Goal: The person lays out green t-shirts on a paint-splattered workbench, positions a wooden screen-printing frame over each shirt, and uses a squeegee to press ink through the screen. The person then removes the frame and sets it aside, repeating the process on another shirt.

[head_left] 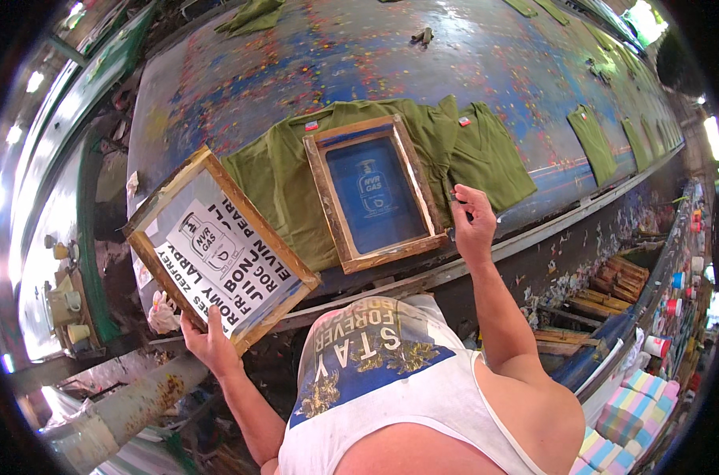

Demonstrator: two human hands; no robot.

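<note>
My left hand (211,348) grips the lower left corner of a wooden screen-printing frame (263,215), thumb on top. The frame is tilted and holds a sheet with black lettering and a gas-cylinder drawing. Beside it, a second wooden screen frame (325,202) with blue mesh lies on an olive-green shirt (268,162) spread on the long table. Its mesh carries a pale cylinder design. Just right of that frame is my right hand (474,218), raised, with fingers curled together. Whatever they may hold is too small to make out.
A folded green shirt (494,158) lies to the right, with more green pieces (593,146) along the paint-speckled table (241,87). A crumpled cloth (163,313) hangs at the near left edge. Below right are stacked wooden frames (597,305) and pastel bundles (633,408).
</note>
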